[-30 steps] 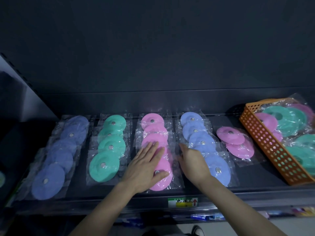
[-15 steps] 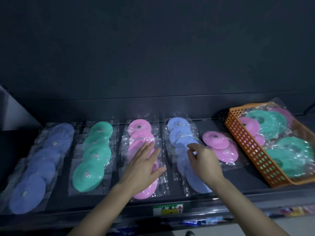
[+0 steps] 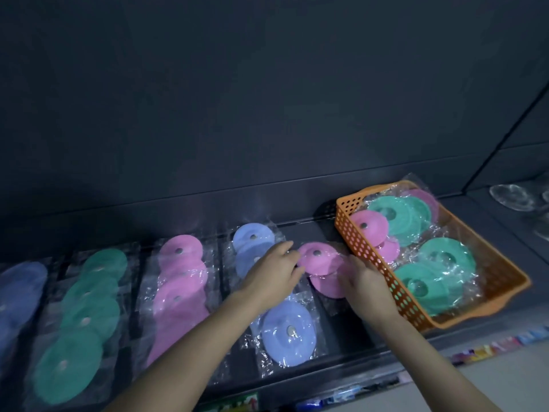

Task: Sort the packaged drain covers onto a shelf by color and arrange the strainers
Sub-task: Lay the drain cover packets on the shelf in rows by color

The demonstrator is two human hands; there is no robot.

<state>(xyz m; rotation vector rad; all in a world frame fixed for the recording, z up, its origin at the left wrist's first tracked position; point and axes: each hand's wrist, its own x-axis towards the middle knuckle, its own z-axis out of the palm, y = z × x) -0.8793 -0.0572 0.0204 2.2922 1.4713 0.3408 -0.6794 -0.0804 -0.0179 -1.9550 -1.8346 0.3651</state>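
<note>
Packaged drain covers lie in colour rows on the dark shelf (image 3: 341, 331): dark blue (image 3: 17, 292), green (image 3: 86, 310), pink (image 3: 181, 281) and light blue (image 3: 286, 333). Right of the light blue row sits a pair of pink packets (image 3: 319, 257). My left hand (image 3: 274, 273) reaches across the light blue row, its fingers curled onto the left edge of the upper pink packet. My right hand (image 3: 367, 285) rests on the right side of the pair, against the basket wall. Its fingertips are hidden behind the back of the hand.
An orange perforated basket (image 3: 368, 251) at the right holds several wrapped green covers (image 3: 445, 257) and pink covers (image 3: 368, 226). Clear glass items (image 3: 511, 197) sit on the neighbouring shelf at far right. A dark back wall rises behind the rows.
The view has swung to the right. My left hand left the pink row and crossed to the pink pair. My right hand moved from the light blue row to the pair's right side.
</note>
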